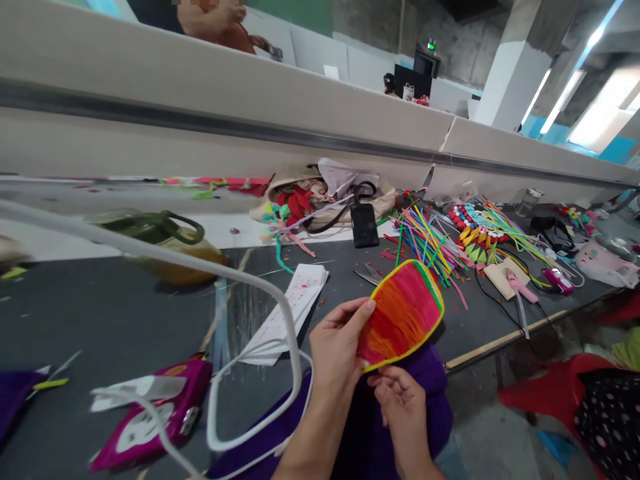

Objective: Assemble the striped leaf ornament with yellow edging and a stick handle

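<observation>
A rounded panel (pixel 403 313) of red, orange and pink pipe cleaners, edged in yellow with a green strip near its top, is tilted up above the table's front edge. My left hand (pixel 340 337) grips its left side, thumb on the front face. Just under the panel's lower edge is my right hand (pixel 404 407), fingers curled and closed with the tips at the yellow border. Whatever those fingertips pinch is too small to make out. Purple cloth (pixel 430 393) lies below both hands.
A white bent tube (pixel 293 320) arches across the left foreground near a magenta device (pixel 165 420). Behind the panel lie loose pipe cleaners (pixel 425 240), a phone (pixel 365 225), folded paper (pixel 295 303) and a cloth bag (pixel 325 193). A glue gun (pixel 520 287) rests to the right.
</observation>
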The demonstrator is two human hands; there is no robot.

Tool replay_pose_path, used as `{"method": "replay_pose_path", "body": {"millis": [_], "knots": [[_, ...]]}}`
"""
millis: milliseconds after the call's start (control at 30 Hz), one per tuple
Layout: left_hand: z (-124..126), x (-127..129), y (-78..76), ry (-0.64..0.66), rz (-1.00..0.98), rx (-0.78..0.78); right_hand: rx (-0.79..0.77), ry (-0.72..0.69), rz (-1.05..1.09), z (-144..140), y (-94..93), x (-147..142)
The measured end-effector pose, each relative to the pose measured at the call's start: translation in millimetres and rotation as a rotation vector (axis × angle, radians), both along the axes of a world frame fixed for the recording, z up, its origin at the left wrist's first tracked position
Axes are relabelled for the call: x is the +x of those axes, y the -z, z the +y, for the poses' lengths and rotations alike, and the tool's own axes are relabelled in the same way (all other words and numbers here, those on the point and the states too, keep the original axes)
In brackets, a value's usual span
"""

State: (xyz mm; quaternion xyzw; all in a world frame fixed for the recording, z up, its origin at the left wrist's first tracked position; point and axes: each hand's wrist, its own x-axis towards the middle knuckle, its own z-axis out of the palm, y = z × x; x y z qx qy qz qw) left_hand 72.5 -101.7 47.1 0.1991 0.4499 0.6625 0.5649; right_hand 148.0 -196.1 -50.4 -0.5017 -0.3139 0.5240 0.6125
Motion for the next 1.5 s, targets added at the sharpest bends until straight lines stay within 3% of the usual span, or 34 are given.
{"method": "replay_pose_path", "body": {"millis": [167, 333, 467, 567, 767, 1233, 1367, 1500], "knots": [[7.8, -12.7, -12.5, 0.003, 0.161, 0.088, 0.026, 0.052, -0.128, -9.0, -6.2, 18.2], [14.2, -17.7, -4.1, 0.045, 0.187, 0.063, 0.142, 0.145, -0.399, -5.3, -21.4, 46.5], [19.8, -14.0, 6.2, 0.076, 0.231, 0.069, 0.388, 0.246, -0.686, 13.5, -51.8, 68.9], [23.2, -8.8, 12.8, 0.089, 0.302, 0.12, 0.543, 0.237, -0.848, 30.9, -80.2, 79.4], [23.4, -6.9, 24.5, 0.084, 0.386, 0.248, 0.687, 0.227, -1.037, 57.7, -112.6, 93.4], [14.0, -4.6, 22.1, 0.15, 0.432, 0.325, 0.786, 0.052, -1.263, 98.7, -140.4, 108.2], [16.2, -4.2, 25.0, 0.136, 0.413, 0.31, 0.765, 0.22, -1.234, 93.6, -134.7, 126.1], [18.6, -5.7, 29.9, 0.108, 0.411, 0.286, 0.544, 0.559, -1.269, 78.5, -109.1, 186.3]]}}
